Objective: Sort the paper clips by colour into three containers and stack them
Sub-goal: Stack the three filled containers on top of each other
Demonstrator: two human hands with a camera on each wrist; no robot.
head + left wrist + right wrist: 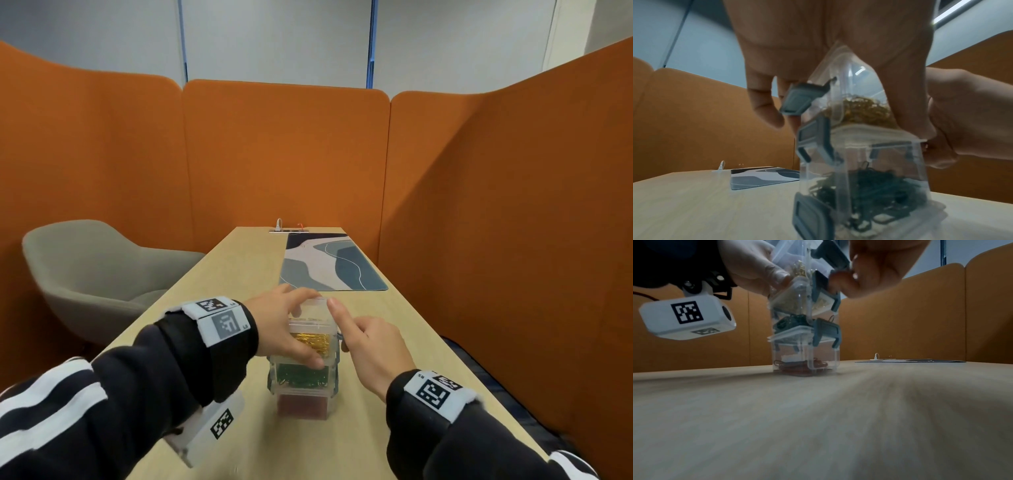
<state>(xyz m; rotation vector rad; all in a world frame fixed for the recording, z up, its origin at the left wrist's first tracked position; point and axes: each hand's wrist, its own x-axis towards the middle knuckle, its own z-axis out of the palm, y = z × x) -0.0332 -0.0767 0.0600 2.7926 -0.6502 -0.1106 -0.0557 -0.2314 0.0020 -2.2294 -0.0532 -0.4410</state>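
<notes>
Three clear lidded containers stand stacked on the wooden table (212, 274). The bottom one (303, 406) holds red clips, the middle one (301, 375) green clips, the top one (310, 337) gold clips. My left hand (284, 325) grips the top container from the left, thumb on its front and fingers over the lid. My right hand (370, 346) is at its right side, with the index finger on the lid's edge and the thumb on a grey clasp (821, 283). In the right wrist view the stack shows red (805, 360), green (795, 322) and gold (797, 293). Another grey clasp (801, 97) sticks out unlatched.
A patterned desk mat (329, 263) lies farther back on the table, with a power socket strip (289, 230) at the far end. Orange partition walls (284, 154) enclose the table. A grey armchair (92, 274) stands at the left.
</notes>
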